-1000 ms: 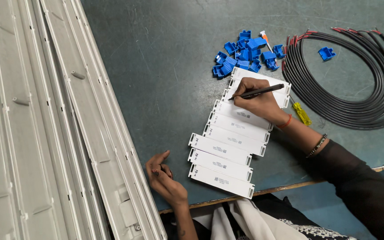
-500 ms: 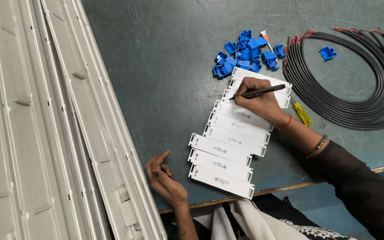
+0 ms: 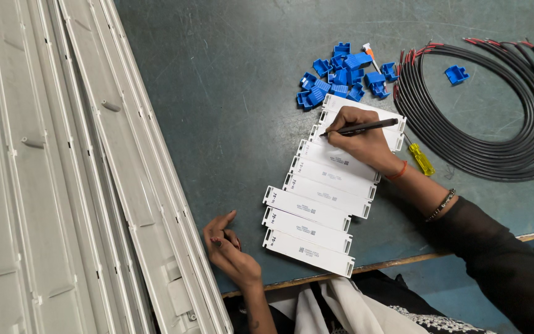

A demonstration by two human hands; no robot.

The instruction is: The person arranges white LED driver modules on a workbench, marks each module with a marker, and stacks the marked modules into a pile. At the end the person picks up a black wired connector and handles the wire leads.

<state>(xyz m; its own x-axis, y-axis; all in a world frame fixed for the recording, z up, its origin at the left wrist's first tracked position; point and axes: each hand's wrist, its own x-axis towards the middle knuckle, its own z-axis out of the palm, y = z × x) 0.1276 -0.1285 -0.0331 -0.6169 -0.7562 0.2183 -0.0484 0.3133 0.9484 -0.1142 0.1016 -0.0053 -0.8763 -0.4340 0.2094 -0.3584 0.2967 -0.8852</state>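
White plastic casings [image 3: 322,204], long and flat with small end tabs, lie fanned in an overlapping row on the dark green table [image 3: 230,74], each offset enough to leave its top face bare. That staggered layout seems meant to let one pen reach every piece in turn. The right hand [image 3: 360,139] rests on the upper casings and pinches a black pen [image 3: 363,128] between thumb and fingers, tip down on the white face just left of the grip. Each casing below the grip carries a small dark printed mark near its middle and another by its left end.

The left hand [image 3: 230,247] lies loosely curled on the table edge, holding nothing, just left of the lowest casing, beside the long grey-white metal channels [image 3: 81,185].

Above the grip sits a heap of blue plastic clips [image 3: 341,80]; to its right, a yellow-handled screwdriver [image 3: 420,158] and a coil of black cables [image 3: 495,117] with red-tipped ends.
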